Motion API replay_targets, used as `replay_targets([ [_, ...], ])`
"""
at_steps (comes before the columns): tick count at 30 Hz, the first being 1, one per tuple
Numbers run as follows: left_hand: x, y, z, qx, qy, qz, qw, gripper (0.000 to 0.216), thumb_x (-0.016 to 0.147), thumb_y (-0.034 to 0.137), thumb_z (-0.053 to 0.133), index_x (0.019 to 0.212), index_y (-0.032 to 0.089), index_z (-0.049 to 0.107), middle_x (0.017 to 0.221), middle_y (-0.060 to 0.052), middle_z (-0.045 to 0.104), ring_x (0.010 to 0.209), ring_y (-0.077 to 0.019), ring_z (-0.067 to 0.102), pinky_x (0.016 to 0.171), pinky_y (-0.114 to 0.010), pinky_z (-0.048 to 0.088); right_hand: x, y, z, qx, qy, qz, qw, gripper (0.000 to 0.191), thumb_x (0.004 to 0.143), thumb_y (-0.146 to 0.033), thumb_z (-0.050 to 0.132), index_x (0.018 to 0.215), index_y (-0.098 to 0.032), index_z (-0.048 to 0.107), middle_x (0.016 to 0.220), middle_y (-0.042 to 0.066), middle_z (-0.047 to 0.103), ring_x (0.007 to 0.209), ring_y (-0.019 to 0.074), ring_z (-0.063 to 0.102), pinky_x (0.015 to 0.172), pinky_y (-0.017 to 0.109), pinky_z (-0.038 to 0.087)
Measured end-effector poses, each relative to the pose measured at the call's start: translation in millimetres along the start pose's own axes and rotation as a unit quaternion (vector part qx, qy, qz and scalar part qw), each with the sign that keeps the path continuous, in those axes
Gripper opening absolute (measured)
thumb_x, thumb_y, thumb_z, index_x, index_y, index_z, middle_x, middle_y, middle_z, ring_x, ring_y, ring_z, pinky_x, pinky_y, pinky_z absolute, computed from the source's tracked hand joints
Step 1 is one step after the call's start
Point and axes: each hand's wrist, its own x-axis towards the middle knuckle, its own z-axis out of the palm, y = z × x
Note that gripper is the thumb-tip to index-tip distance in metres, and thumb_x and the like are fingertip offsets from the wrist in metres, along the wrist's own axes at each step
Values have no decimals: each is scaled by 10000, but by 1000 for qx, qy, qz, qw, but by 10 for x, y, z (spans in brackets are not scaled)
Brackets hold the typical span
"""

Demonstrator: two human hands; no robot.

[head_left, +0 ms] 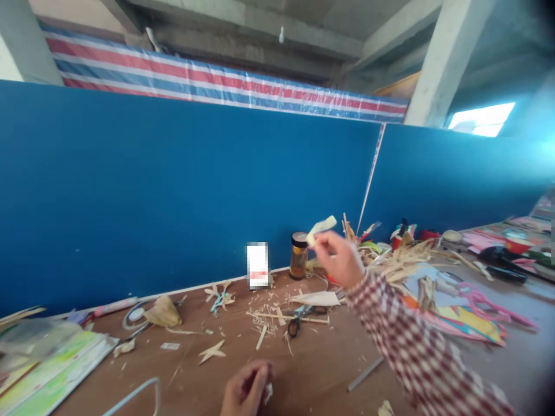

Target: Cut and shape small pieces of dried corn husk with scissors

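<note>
Right hand (340, 258): raised over the table's far side, thumb and fingers pinching a pale, curved strip (324, 225) by its lower end; the free end pointed up and to the right. The strip was clear of the tabletop, just right of the dark-lidded jar (299, 258) in view, against the blue partition (186, 179). A checked sleeve (403, 332) covered the forearm.

Left hand (247, 390): low at the near edge of view, fingers curled in; a small white scrap (269, 393) showed beside them (whether gripped or merely behind, could not tell).

Between the hands, dark-handled scissors (295, 327) lay among thin pale shavings (271, 329) on the brown table (195, 387). A star-shaped pale piece (213, 351) lay flat, beyond the left hand and to its left. Pink scissors (489, 306) rested at far right.
</note>
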Motion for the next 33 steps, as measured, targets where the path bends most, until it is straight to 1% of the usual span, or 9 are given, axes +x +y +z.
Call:
replay_targets([
  [2, 8, 128, -40, -88, -13, -60, 994, 429, 754, 507, 522, 918, 139, 669, 814, -106, 675, 663, -160, 614, 576, -256, 489, -491, -317, 354, 25, -71, -74, 994, 126, 815, -244, 466, 874, -261, 576, 1006, 28, 622, 938, 191, 584, 847, 337, 463],
  [4, 11, 254, -94, -184, -46, -47, 981, 545, 756, 585, 450, 988, 137, 654, 991, -150, 651, 875, -229, 612, 719, -339, 499, -956, -540, 739, 64, -130, -103, 984, 169, 821, -230, 444, 860, -335, 570, 962, -15, 629, 928, 186, 580, 833, 335, 474],
  [7, 28, 372, -190, -241, -24, -3, 970, 403, 776, 440, 539, 1013, 131, 643, 1079, -142, 628, 1027, -241, 559, 889, -360, 429, -1450, -673, 1228, 97, -157, -42, 982, 179, 814, -262, 442, 861, -392, 556, 883, -17, 616, 844, 204, 593, 739, 355, 496],
  [10, 78, 392, -290, -280, 52, -43, 958, 281, 739, 307, 629, 963, 137, 638, 934, -112, 683, 908, -210, 623, 821, -330, 481, -1646, -606, 1494, 134, -128, 39, 982, 57, 751, -357, 489, 759, -388, 537, 735, -26, 584, 659, 226, 582, 570, 381, 479],
  [12, 120, 387, -342, -295, 113, -66, 946, 233, 723, 231, 652, 935, 137, 624, 821, -84, 698, 795, -173, 653, 722, -276, 518, -1668, -502, 1548, 156, -133, 66, 977, 67, 766, -366, 465, 734, -331, 513, 659, -22, 544, 576, 201, 542, 529, 352, 455],
  [16, 187, 411, -401, -312, 149, -56, 937, 130, 781, 192, 583, 885, 119, 608, 734, -69, 694, 706, -153, 664, 597, -222, 533, -1653, -306, 1512, 173, -169, 80, 967, 130, 806, -298, 432, 701, -239, 482, 585, -21, 474, 526, 147, 465, 495, 269, 383],
  [20, 228, 445, -490, -313, 179, -40, 932, 126, 827, 179, 515, 911, 126, 593, 789, -65, 688, 708, -136, 665, 546, -186, 527, -1640, -212, 1469, 203, -176, 85, 959, 150, 786, -272, 453, 648, -213, 449, 537, -38, 412, 489, 120, 394, 466, 232, 310],
  [26, 265, 448, -662, -339, 224, -12, 914, 164, 871, 181, 434, 929, 149, 584, 870, -53, 666, 727, -103, 654, 556, -162, 531, -1571, -81, 1445, 241, -136, 141, 951, 171, 779, -277, 443, 623, -208, 424, 515, -51, 365, 474, 109, 355, 444, 216, 282],
  [33, 255, 442, -685, -350, 223, 2, 910, 197, 889, 194, 392, 962, 157, 571, 973, -71, 638, 811, -107, 639, 627, -177, 532, -1542, 0, 1429, 279, -95, 204, 934, 185, 780, -240, 407, 598, -206, 401, 449, -66, 362, 432, 103, 353, 438, 215, 295],
])
